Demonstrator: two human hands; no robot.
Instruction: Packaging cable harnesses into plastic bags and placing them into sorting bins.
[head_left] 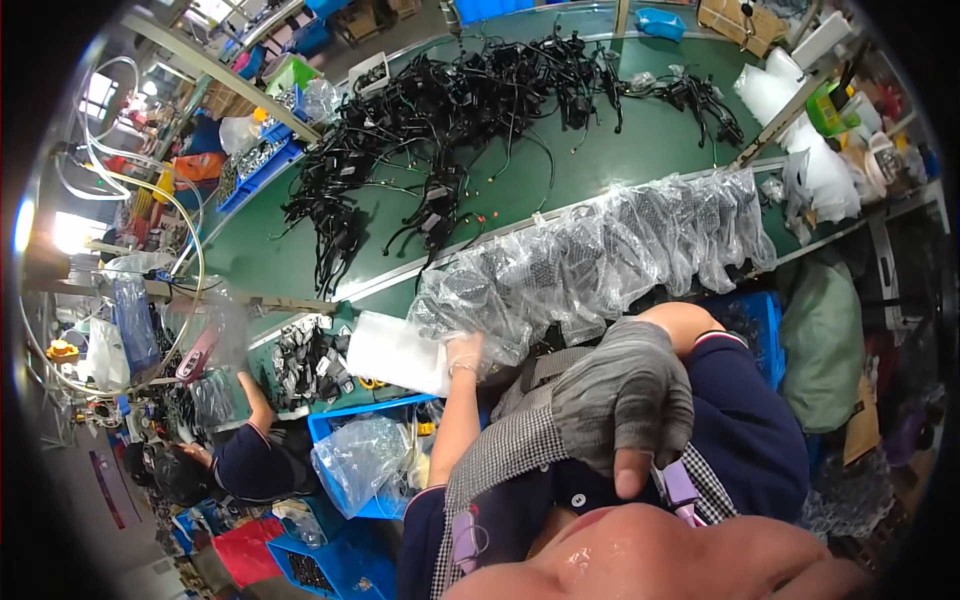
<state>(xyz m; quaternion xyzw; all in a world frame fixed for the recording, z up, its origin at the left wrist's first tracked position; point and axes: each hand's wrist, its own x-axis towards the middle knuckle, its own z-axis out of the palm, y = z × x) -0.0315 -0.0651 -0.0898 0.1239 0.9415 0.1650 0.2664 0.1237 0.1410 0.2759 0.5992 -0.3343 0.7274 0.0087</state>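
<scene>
My left hand reaches to the bench's near edge, at the left end of a row of clear bubble-wrap bags. Its fingers are partly covered by the plastic, so their grip is hidden. Beside it lies a stack of white translucent sheets or bags. My right hand, in a grey glove with a bare fingertip, is raised close to my chest. Its fingers are curled in, one pointing down; what they hold, if anything, is hidden. Dark contents show dimly through the bubble-wrap bags.
Black lever-like parts with cables are heaped across the green bench. A blue crate with clear plastic bags stands left of my arm, another blue crate at right. A co-worker works at far left. A green sack stands right.
</scene>
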